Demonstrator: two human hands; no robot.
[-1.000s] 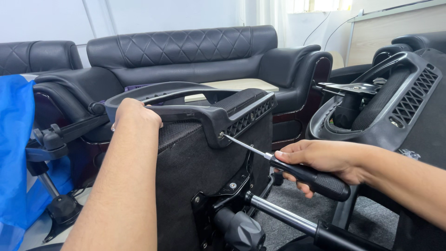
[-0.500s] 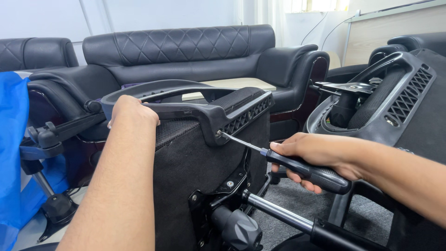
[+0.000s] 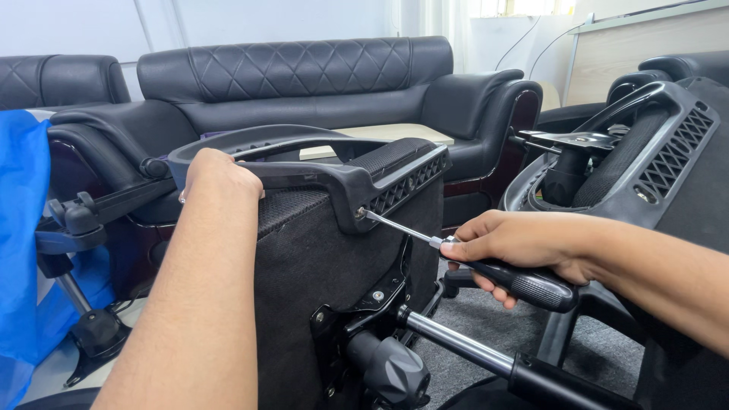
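Note:
An office chair lies tipped in front of me, its fabric seat underside (image 3: pixel 334 250) facing me. My left hand (image 3: pixel 219 176) grips the black plastic armrest frame (image 3: pixel 357 178) from above. My right hand (image 3: pixel 516 247) is closed on a screwdriver (image 3: pixel 524 286) with a black ribbed handle. Its metal shaft runs up and left, and the tip sits on a screw (image 3: pixel 359 213) at the lower corner of the armrest bracket. Below, the chair's metal mechanism plate, a black knob (image 3: pixel 395 372) and the chrome gas cylinder (image 3: pixel 463 348) stick out to the right.
A second overturned chair (image 3: pixel 645 163) with a grilled armrest and mounting plate stands at the right. Black leather sofas (image 3: pixel 304 83) fill the background, with a light tabletop behind the armrest. Blue plastic sheeting (image 3: pixel 23 243) and another chair's lever and base are at the left.
My right hand has slid slightly forward along the screwdriver handle and turned it; the tip stays on the same screw. My left hand keeps its hold on the armrest.

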